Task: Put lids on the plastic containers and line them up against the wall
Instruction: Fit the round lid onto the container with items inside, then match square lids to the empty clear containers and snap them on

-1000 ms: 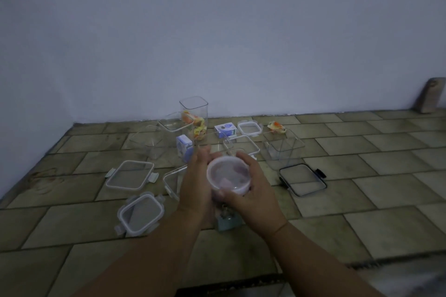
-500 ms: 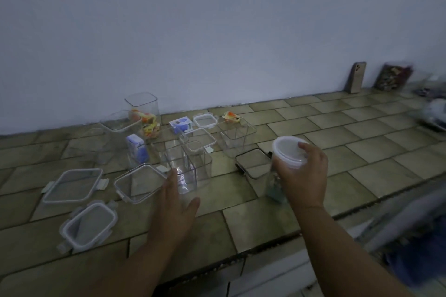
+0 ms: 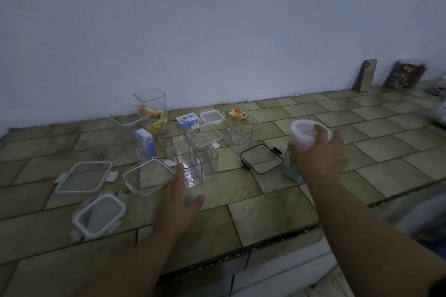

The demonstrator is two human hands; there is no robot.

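**op_a:** One round tub, lid looks on, sits in my right hand, fingers curled round it, above the counter. My left hand hovers spread, holding nothing. Tips?

**op_b:** I'd keep it level and set it down touching the wall, left of the phone, so a row can start.

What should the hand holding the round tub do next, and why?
Probably carry the round tub to the wall and set it down there. The right hand grips it in the air, its lid looks on, and the counter along the wall looks bare.
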